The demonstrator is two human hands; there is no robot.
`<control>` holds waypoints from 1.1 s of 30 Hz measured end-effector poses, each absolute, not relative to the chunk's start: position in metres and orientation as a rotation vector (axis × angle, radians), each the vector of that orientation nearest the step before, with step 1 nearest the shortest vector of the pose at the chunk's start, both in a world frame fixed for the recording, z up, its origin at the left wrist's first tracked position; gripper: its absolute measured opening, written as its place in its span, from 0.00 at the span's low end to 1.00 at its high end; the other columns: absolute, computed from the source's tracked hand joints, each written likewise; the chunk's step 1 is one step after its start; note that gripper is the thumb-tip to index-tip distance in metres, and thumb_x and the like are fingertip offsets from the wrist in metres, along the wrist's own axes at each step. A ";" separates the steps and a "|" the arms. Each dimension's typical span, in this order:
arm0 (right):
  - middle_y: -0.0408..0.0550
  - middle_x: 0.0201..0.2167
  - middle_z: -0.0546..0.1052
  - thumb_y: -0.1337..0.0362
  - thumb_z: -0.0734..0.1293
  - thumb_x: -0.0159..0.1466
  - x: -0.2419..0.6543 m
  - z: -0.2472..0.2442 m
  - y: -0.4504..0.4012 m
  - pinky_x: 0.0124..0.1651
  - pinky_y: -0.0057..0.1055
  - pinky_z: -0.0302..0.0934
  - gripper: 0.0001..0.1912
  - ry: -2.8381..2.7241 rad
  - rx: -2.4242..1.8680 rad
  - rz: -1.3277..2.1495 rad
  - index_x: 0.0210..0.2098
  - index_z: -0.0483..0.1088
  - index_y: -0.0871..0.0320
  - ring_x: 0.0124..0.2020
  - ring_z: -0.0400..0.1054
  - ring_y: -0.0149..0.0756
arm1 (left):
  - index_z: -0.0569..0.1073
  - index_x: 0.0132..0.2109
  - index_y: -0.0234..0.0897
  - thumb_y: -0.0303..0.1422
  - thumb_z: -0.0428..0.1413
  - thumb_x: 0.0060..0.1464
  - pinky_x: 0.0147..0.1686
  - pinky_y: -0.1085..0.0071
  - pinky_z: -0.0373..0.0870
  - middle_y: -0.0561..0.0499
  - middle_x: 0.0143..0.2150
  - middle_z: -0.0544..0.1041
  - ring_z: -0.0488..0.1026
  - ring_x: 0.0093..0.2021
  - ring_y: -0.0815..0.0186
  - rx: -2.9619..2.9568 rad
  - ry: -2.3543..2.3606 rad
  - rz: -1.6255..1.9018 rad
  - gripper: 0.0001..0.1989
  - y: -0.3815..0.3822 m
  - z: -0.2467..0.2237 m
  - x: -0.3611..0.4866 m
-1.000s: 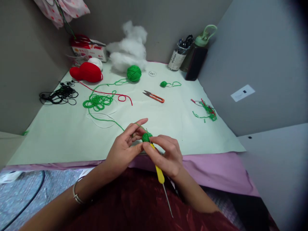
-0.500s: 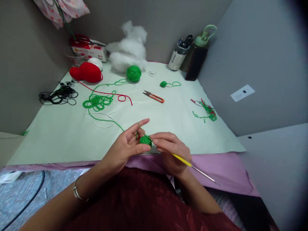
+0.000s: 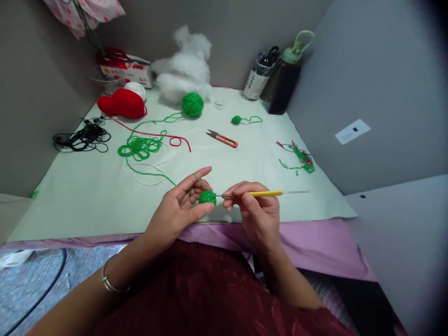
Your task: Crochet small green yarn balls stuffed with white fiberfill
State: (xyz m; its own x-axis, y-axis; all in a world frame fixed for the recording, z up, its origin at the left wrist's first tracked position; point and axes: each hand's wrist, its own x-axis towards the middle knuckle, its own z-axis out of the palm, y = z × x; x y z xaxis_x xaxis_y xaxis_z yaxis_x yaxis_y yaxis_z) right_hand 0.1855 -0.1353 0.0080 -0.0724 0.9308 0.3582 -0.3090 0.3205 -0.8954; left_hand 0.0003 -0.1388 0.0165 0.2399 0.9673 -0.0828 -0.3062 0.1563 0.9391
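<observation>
Near the front edge of the table, my left hand [image 3: 180,205] pinches a small round green crochet piece [image 3: 207,198] between thumb and fingers. Green yarn [image 3: 150,173] runs from a loose pile on the table to this hand and loops over its raised index finger. My right hand [image 3: 257,210] grips a crochet hook [image 3: 266,193] by its yellow handle. The hook lies nearly level, its metal tip at the right side of the green piece. Whether the tip sits inside a stitch is too small to tell.
Orange thread snips [image 3: 224,139] lie beyond my hands. Farther back are a green yarn ball [image 3: 192,104], white stuffing [image 3: 189,65] and red yarn [image 3: 122,103]. Black cord [image 3: 87,136] lies left, yarn scraps [image 3: 303,158] right. A bottle [image 3: 292,55] and phone [image 3: 284,91] stand back right.
My right hand has turned, swinging the hook from a downward slant to nearly level and drawing it slightly away from the green piece. The left hand keeps its hold.
</observation>
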 end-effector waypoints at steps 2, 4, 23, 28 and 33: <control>0.44 0.34 0.82 0.63 0.67 0.71 0.185 0.007 -0.133 0.31 0.30 0.73 0.07 -1.205 -0.641 1.230 0.41 0.79 0.52 0.29 0.76 0.31 | 0.75 0.63 0.48 0.32 0.68 0.54 0.50 0.71 0.70 0.51 0.45 0.75 0.72 0.45 0.66 0.969 0.816 1.029 0.30 -0.138 0.016 0.001; 0.45 0.35 0.81 0.64 0.68 0.70 0.184 0.006 -0.133 0.33 0.31 0.73 0.07 -1.268 -0.649 1.146 0.41 0.80 0.52 0.31 0.75 0.31 | 0.76 0.63 0.48 0.33 0.68 0.55 0.51 0.69 0.70 0.51 0.44 0.76 0.73 0.46 0.65 0.950 0.799 0.978 0.28 -0.139 0.014 0.002; 0.52 0.47 0.81 0.72 0.69 0.67 0.176 -0.010 -0.140 0.47 0.39 0.73 0.17 -1.786 -0.788 0.007 0.53 0.79 0.50 0.47 0.75 0.40 | 0.66 0.70 0.41 0.34 0.66 0.58 0.54 0.70 0.69 0.50 0.44 0.79 0.75 0.48 0.65 0.793 0.791 1.028 0.34 -0.144 0.011 0.013; 0.47 0.43 0.81 0.69 0.67 0.70 0.178 -0.004 -0.138 0.42 0.37 0.72 0.13 -1.529 -0.797 0.574 0.49 0.80 0.47 0.42 0.75 0.37 | 0.76 0.63 0.39 0.34 0.62 0.62 0.52 0.71 0.72 0.46 0.48 0.81 0.77 0.47 0.65 0.570 0.590 0.937 0.23 -0.143 0.015 0.009; 0.44 0.34 0.80 0.63 0.69 0.69 0.187 0.006 -0.129 0.34 0.31 0.70 0.07 -1.140 -0.771 1.041 0.39 0.80 0.52 0.29 0.72 0.31 | 0.78 0.60 0.36 0.35 0.63 0.61 0.50 0.73 0.73 0.45 0.46 0.82 0.78 0.44 0.66 0.563 0.541 0.925 0.22 -0.137 0.016 0.002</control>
State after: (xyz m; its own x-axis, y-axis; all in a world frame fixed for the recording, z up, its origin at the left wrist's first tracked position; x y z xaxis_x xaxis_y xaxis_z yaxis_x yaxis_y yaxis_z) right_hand 0.1871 -0.1290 0.0064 0.0767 0.9367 0.3417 -0.2556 0.3497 -0.9013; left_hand 0.0016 -0.1370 0.0164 0.4926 0.8497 -0.1883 -0.5803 0.4819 0.6566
